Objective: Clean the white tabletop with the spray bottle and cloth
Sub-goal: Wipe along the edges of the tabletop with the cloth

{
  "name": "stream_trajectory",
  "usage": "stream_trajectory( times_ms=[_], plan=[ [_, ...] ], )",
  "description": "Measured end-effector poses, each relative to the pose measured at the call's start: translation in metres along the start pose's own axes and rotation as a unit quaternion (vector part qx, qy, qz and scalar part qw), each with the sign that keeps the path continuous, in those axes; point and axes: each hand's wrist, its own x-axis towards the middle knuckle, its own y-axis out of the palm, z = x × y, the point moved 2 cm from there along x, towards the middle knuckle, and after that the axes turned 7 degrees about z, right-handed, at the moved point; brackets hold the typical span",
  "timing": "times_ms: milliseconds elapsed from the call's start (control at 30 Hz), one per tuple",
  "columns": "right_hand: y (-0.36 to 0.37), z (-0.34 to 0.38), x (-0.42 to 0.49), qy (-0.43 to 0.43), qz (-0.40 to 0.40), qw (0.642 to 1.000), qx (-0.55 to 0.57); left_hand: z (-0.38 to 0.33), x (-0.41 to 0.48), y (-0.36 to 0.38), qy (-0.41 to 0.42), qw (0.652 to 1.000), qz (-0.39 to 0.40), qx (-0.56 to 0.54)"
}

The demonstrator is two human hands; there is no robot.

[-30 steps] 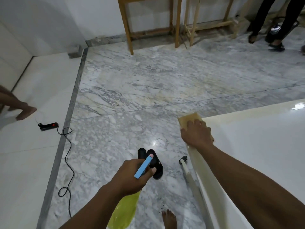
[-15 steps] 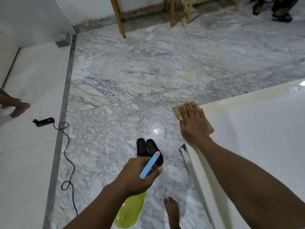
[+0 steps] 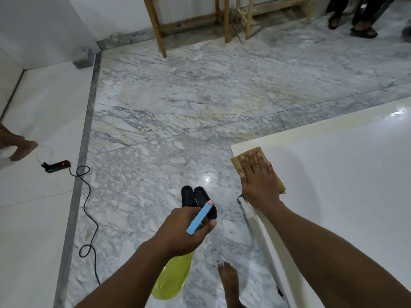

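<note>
The glossy white tabletop (image 3: 347, 187) fills the right side, its near-left corner pointing into the room. A tan cloth (image 3: 239, 162) lies flat on that corner. My right hand (image 3: 259, 181) presses on the cloth with fingers spread and palm down, covering most of it. My left hand (image 3: 185, 230) hangs over the floor to the left of the table, closed around the blue-headed, yellow spray bottle (image 3: 173, 278), whose body points downward.
Black slippers (image 3: 195, 196) sit on the marble floor by the table's edge. My bare foot (image 3: 229, 278) is beside the table. A black power strip (image 3: 56, 165) and cable lie left. Wooden frames (image 3: 226, 18) and other persons' feet (image 3: 362, 30) stand at the back.
My right hand has flattened from a bunched grip and slid the cloth back from the corner tip along the left edge. The left hand keeps holding the bottle in about the same place.
</note>
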Motion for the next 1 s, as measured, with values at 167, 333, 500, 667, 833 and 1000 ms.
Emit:
stream_trajectory(
  times_ms=[167,333,500,667,833,1000],
  plan=[
    [0.004,0.003,-0.033,0.009,-0.005,1.0,-0.005,0.001,-0.027,0.02,0.023,1.0,0.006,0.002],
    [0.013,0.001,-0.088,0.004,-0.011,1.0,-0.019,0.01,-0.07,0.041,0.04,0.999,0.01,0.019],
    [0.02,-0.004,-0.147,0.026,-0.015,0.999,-0.026,0.028,-0.119,0.067,0.055,0.997,0.022,0.039],
    [0.031,-0.008,-0.22,0.028,-0.042,0.998,-0.021,0.043,-0.164,0.095,0.074,0.996,0.021,0.053],
    [0.041,-0.015,-0.294,0.037,-0.039,0.998,-0.024,0.042,-0.196,0.132,0.085,0.993,0.051,0.063],
    [0.052,-0.023,-0.37,0.047,-0.03,0.998,-0.03,0.026,-0.224,0.172,0.104,0.988,0.091,0.069]
  ],
)
